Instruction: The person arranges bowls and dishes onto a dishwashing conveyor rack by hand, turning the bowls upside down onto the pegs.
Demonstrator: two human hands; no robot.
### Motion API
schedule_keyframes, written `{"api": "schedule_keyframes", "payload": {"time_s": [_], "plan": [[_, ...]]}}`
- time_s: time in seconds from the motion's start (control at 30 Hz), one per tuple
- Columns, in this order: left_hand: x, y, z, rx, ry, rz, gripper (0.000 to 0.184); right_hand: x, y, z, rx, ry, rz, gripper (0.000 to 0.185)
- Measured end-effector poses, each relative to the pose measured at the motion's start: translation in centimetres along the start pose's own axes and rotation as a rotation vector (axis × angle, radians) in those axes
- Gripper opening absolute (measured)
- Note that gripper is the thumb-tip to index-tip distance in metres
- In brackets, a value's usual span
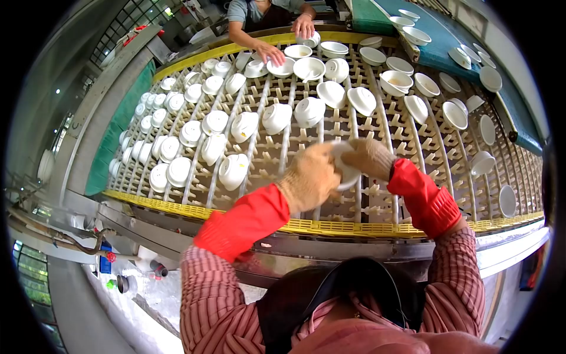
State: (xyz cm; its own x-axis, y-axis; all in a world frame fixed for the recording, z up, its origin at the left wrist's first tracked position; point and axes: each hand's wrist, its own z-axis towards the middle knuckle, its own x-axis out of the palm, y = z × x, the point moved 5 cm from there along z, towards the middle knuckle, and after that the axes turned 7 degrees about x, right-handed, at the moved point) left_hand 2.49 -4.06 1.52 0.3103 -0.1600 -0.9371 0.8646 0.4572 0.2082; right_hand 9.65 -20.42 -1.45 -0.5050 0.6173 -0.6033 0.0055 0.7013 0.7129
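Left hand (311, 177) and right hand (368, 157), both in tan knit gloves, meet at one white bowl (348, 176). Bowl position: between the two hands, above the near part of the pegged rack (377, 203). Left fingers curl against the bowl's left side; right fingers bend over its upper right, pinching it. Thumb placement: cannot tell, area blurred. Red oversleeves (246, 219) cover both wrists. A yellow edge strip (330, 228) borders the rack on the person's side. Left of the hands, several upturned bowls sit on the pegs, the nearest (233, 171) with a yellow mark. Far side: a co-worker's bare hands (303, 26) are at two bowls. Upper right: a blue-green belt (436, 54) carries more bowls.
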Motion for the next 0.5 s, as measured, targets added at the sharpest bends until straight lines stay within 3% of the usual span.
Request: {"api": "schedule_keyframes", "payload": {"time_s": [0.07, 0.1, 0.17, 0.23, 0.27, 0.3, 0.33, 0.37, 0.4, 0.5], "plan": [[-2.2, -1.5, -1.4, 0.050, 0.076, -0.164, 0.027, 1.9, 0.0, -1.0, -0.139, 0.044, -0.034, 0.052], [-3.6, -3.8, -2.1, 0.051, -0.066, -0.421, 0.036, 3.0, -0.7, -3.5, -0.144, 0.091, -0.066, 0.057], [-3.9, -4.2, -2.8, -0.065, 0.083, -0.509, 0.040, 3.0, -0.7, -3.2, -0.299, 0.123, 0.022, 0.064], [-5.0, -3.6, -3.6, -0.218, 0.051, -0.669, 0.042, 3.2, 0.7, -3.6, -0.217, 0.137, 0.038, 0.067], [-4.4, -3.3, -4.3, -0.370, 0.168, -0.843, 0.044, 3.4, 0.3, -3.3, -0.262, 0.109, 0.061, 0.067], [-4.2, -2.8, -5.3, -0.468, 0.072, -0.988, 0.051, 3.2, 0.2, -3.4, -0.261, 0.093, 0.057, 0.065], [-2.4, -1.7, -7.8, -0.464, -0.223, -0.905, 0.039, 3.1, 0.7, -4.0, -0.233, 0.100, 0.038, 0.063], [-2.3, -0.2, -8.8, -0.576, -0.333, -0.984, 0.044, 2.7, 1.0, -4.5, -0.208, 0.104, 0.015, 0.061], [-2.7, 1.4, -9.4, -0.773, -0.382, -1.102, 0.051, 2.1, 0.6, -4.7, -0.232, -0.019, -0.133, 0.057], [-3.3, 6.1, -12.4, -1.233, -0.543, -1.193, 0.071, -1.0, -1.4, -6.7, -0.175, -0.082, -0.037, 0.057]]}}
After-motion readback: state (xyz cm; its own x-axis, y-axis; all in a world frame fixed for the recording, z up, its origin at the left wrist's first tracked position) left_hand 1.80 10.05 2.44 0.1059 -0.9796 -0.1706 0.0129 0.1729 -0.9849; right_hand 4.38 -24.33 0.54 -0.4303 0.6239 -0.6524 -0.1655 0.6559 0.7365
